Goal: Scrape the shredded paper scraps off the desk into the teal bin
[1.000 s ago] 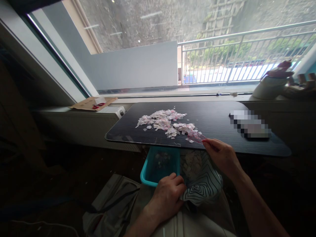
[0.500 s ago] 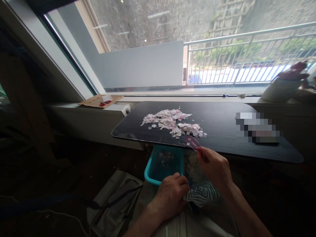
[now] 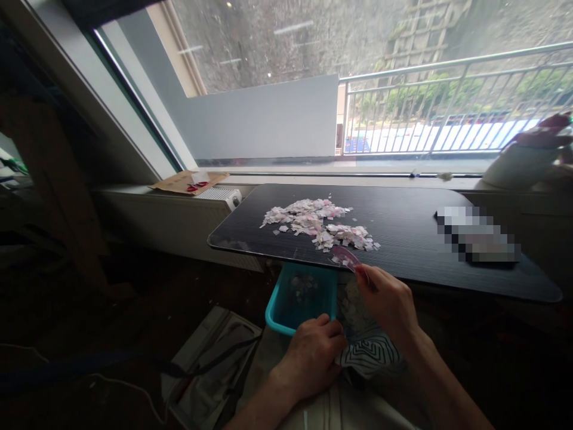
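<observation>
In my right hand (image 3: 389, 298), fingers and thumb pinch a thin, pinkish, see-through curved piece (image 3: 344, 257). Its far end is at the table's near edge, among a few white scraps. Just beyond it, a pile of small white and pink paper scraps (image 3: 308, 218) lies on the dark table (image 3: 403, 221). My left hand (image 3: 316, 349) is closed at the near right corner of a turquoise plastic bin (image 3: 277, 325), below the table edge. Paper scraps (image 3: 304, 283) are inside the bin. My left fingertips are partly hidden.
Right of the bin, more pale scraps (image 3: 353, 304) lie low, beside cloth with black line patterns (image 3: 371, 353). A blurred-out dark object (image 3: 481, 236) rests on the table's right. Red-handled scissors (image 3: 197, 187) lie on brown cardboard (image 3: 172, 183) by the window, above a radiator (image 3: 179, 221).
My right hand has shifted the pink piece slightly left and down along the table's near edge. The left hand stays at the bin's corner. The whole view has moved a little.
</observation>
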`<state>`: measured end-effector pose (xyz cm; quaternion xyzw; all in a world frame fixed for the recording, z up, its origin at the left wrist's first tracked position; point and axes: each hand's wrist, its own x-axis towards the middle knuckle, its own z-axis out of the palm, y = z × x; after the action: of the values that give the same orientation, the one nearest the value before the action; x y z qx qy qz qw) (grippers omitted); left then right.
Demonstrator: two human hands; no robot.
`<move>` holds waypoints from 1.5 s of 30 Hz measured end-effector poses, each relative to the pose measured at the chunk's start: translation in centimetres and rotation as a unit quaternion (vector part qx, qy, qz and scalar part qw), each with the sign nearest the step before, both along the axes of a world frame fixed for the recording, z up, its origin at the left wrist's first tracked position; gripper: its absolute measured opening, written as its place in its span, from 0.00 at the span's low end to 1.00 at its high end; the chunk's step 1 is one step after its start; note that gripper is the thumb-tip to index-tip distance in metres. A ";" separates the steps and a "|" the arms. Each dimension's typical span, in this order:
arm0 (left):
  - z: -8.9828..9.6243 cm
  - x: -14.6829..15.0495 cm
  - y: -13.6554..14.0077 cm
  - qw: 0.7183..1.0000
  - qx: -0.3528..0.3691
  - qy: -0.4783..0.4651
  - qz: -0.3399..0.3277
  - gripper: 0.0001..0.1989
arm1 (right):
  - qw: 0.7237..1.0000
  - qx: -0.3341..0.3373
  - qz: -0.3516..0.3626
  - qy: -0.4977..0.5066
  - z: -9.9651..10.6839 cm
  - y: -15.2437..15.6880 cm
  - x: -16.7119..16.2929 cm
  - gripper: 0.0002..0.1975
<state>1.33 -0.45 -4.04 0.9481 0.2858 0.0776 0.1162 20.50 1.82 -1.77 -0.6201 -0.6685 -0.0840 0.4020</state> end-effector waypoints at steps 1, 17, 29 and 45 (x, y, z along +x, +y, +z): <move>0.0 0.0 0.0 1.000 0.001 -0.002 0.001 0.03 | 1.000 0.003 -0.003 0.003 0.0 -0.2 0.1 0.12; -0.1 0.2 0.0 1.000 0.002 0.005 0.005 0.04 | 0.998 0.049 -0.006 -0.035 -0.4 -0.6 -1.5 0.10; -0.1 0.1 0.0 1.000 0.004 0.017 0.004 0.03 | 0.996 -0.012 0.078 0.032 -0.1 -0.8 -0.8 0.10; -0.3 0.1 0.0 1.000 0.002 -0.003 0.006 0.04 | 0.997 -0.049 0.051 -0.021 1.9 2.3 0.4 0.12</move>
<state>1.45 -0.46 -4.33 0.9464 0.2907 0.0821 0.1143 20.91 4.14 0.11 -0.6020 -0.7112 -0.0434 0.3604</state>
